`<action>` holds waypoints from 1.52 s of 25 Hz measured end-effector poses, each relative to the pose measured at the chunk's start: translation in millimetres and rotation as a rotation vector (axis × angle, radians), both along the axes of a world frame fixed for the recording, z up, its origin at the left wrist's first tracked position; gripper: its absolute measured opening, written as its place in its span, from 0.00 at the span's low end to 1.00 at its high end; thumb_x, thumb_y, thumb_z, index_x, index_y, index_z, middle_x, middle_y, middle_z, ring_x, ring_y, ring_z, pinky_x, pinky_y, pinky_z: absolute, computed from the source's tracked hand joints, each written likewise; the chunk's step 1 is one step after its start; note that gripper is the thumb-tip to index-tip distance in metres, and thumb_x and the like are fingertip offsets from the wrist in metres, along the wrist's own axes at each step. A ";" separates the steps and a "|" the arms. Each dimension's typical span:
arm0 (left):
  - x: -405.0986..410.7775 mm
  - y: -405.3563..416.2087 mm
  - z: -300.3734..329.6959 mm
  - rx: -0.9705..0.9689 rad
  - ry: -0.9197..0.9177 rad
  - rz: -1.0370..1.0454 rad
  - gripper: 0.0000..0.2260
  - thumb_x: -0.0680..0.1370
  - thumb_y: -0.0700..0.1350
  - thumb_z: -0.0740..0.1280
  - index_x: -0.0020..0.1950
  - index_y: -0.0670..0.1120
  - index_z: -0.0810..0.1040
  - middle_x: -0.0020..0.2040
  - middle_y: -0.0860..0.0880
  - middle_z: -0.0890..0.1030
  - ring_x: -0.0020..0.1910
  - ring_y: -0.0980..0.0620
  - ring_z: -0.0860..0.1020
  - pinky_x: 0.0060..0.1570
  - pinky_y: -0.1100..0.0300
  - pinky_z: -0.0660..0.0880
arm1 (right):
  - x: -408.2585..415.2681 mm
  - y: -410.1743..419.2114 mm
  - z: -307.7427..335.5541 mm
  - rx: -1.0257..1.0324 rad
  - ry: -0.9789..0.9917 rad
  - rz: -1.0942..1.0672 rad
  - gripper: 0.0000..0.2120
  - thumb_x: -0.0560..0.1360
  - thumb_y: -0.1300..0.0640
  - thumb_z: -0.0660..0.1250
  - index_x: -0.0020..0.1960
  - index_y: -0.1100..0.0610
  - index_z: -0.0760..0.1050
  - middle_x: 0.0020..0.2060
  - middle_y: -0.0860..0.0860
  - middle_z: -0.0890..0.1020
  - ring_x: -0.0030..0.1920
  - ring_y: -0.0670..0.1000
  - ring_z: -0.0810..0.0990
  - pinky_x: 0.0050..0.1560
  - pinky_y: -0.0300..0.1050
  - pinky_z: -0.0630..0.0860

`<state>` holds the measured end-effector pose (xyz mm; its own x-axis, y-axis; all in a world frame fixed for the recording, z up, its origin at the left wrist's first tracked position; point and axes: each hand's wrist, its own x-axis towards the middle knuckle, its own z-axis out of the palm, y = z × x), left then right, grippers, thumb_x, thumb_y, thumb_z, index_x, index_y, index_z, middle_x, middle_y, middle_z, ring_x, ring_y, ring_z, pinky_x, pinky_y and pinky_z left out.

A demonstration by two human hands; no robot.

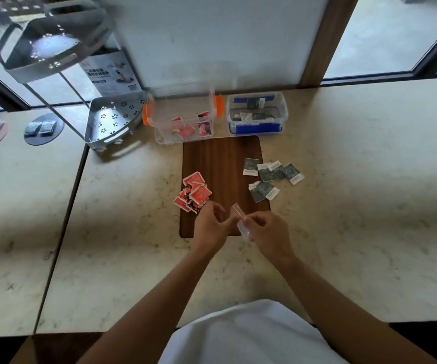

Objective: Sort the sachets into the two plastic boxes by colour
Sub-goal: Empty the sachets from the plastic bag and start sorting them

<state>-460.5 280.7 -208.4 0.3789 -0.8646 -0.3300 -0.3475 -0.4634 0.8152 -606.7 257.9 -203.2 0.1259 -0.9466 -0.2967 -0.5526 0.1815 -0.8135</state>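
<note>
Fingers of the left hand (213, 224) and right hand (267, 228) pinch a clear wrapper (241, 222); red sachets (193, 191) lie beside them on the marble counter (122, 232) by a window (385, 32).

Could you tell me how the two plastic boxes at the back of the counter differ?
The left box has orange latches and holds red sachets; the right box has blue trim and holds dark green sachets. The left box looks larger. Both are clear, lidless and sit behind the wooden board.

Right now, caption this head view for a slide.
Hands hold a clear wrapper; red sachets and green sachets await sorting.
</note>
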 end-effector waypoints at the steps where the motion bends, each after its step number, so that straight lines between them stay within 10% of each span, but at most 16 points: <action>1: -3.3 4.6 -2.5 0.000 0.036 0.002 0.11 0.73 0.49 0.76 0.45 0.44 0.79 0.39 0.45 0.80 0.35 0.53 0.75 0.37 0.56 0.74 | 0.0 4.6 -2.4 0.002 -0.008 -0.001 0.09 0.77 0.48 0.69 0.47 0.51 0.86 0.35 0.44 0.84 0.35 0.44 0.80 0.32 0.31 0.69; 15: -24.0 36.0 -2.3 0.105 0.396 0.120 0.04 0.77 0.41 0.72 0.48 0.42 0.88 0.41 0.46 0.88 0.41 0.49 0.87 0.44 0.57 0.85 | -12.8 32.4 -20.2 -0.056 0.019 0.140 0.10 0.79 0.55 0.69 0.58 0.53 0.84 0.47 0.49 0.87 0.44 0.45 0.84 0.47 0.36 0.80; 23: -15.3 35.5 -1.6 0.163 0.494 0.047 0.06 0.78 0.40 0.71 0.49 0.40 0.87 0.44 0.43 0.88 0.44 0.45 0.87 0.49 0.53 0.84 | -20.6 29.6 -13.1 0.071 -0.154 0.102 0.07 0.78 0.49 0.69 0.43 0.38 0.82 0.36 0.43 0.86 0.39 0.46 0.85 0.45 0.47 0.85; 38: -20.2 37.5 -4.0 0.128 0.302 -0.032 0.03 0.77 0.40 0.73 0.44 0.43 0.87 0.38 0.45 0.87 0.39 0.48 0.87 0.43 0.57 0.85 | -18.2 26.1 -25.9 0.122 -0.050 0.111 0.07 0.78 0.53 0.69 0.51 0.53 0.85 0.40 0.48 0.86 0.40 0.46 0.85 0.43 0.39 0.83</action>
<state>-480.7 318.1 -212.4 0.2206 -0.8189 -0.5298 -0.1155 -0.5613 0.8195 -624.9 283.9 -229.1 0.2452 -0.8834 -0.3993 -0.5343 0.2206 -0.8160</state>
